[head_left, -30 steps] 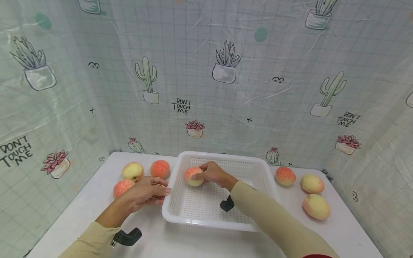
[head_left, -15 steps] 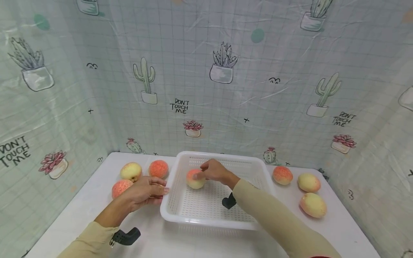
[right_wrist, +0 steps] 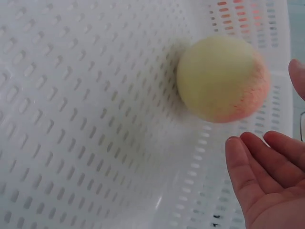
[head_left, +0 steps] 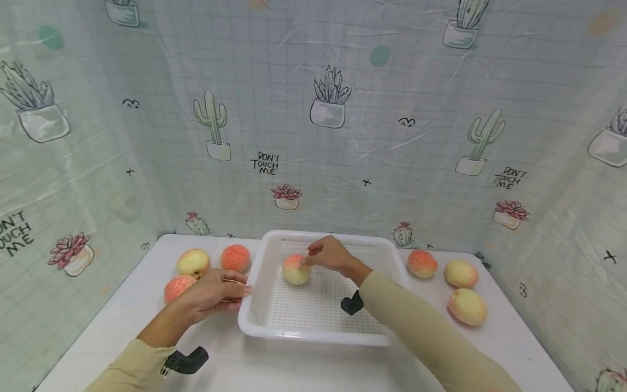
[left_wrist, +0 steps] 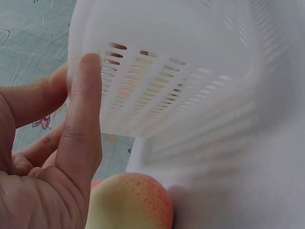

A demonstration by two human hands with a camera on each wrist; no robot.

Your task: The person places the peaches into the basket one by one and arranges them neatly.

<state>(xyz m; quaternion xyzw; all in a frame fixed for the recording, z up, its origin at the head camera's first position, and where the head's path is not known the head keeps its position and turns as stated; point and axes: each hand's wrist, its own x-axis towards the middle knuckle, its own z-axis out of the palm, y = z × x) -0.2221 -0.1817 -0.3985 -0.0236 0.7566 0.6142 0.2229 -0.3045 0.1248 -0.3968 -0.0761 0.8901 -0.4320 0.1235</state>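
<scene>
Right wrist view: my right hand (right_wrist: 269, 183) is spread open and grasps nothing, with the thumb well apart from the fingers and a gap between my fingertips and the peach (right_wrist: 223, 78).

Left hand: my left hand (head_left: 215, 294) pinches the left rim of the white basket (head_left: 313, 335), one digit over the edge and another against the outer wall; the remaining fingers are partly hidden.

Lettering: the curtain (head_left: 392, 201) reads "DON'T TOUCH ME" in black capitals, at the middle and again to the right; at the far left the words are cut by the frame edge.

Peach's place: inside the basket, toward its left wall, just beside my right fingertips.

Peach's direction: the red blush faces up and away, the pale part toward me; it looks nearly round, so I cannot tell its long axis.

Loose fruit, left: a yellow one (head_left: 193, 262), a red one (head_left: 235, 257) and an orange one (head_left: 179, 286) lie on the surface (head_left: 274, 365) near my left hand.

Loose fruit, right: a red-orange one (head_left: 422, 263) and two pale ones (head_left: 461, 273) lie beyond the basket's right wall.
</scene>
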